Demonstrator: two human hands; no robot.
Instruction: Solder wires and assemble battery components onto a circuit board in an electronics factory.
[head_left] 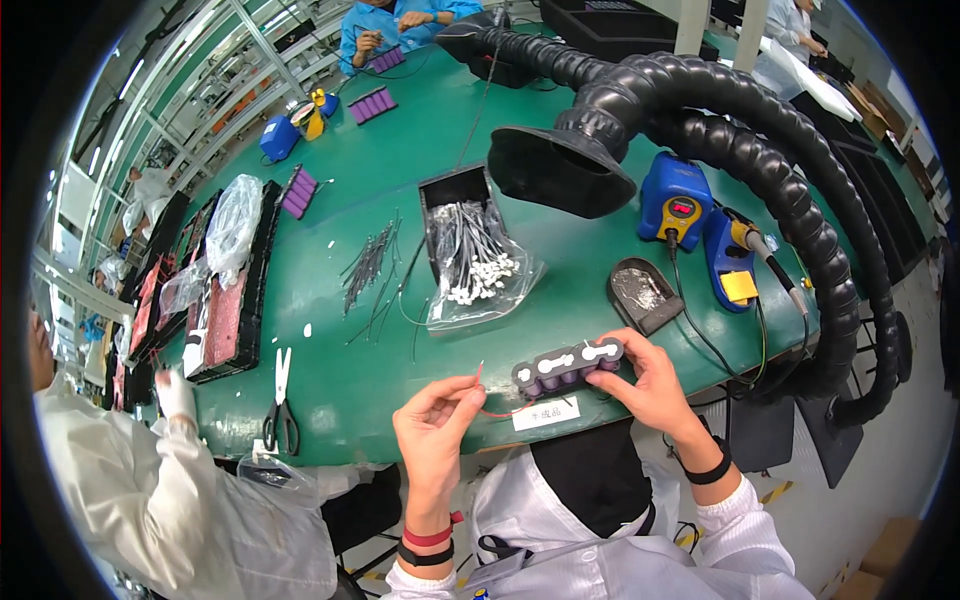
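My right hand (652,388) grips the right end of a battery pack (563,371), a row of purple cells with a dark top and white patches. Pinched between the thumb and fingertips of my left hand (432,428) is a thin red wire (500,413), its light tip poking up above the fingers. The wire runs toward the underside of the pack. A white paper label (546,414) lies on the green table just below the pack.
A black bin (455,188) holds bagged white-ended cables, with loose dark leads (370,262) beside it. Scissors (281,408) lie left. Right are a small black tray (644,295), a blue soldering station (676,200) and its iron stand (728,262). A fume hose (565,170) arches overhead. Co-workers sit left and opposite.
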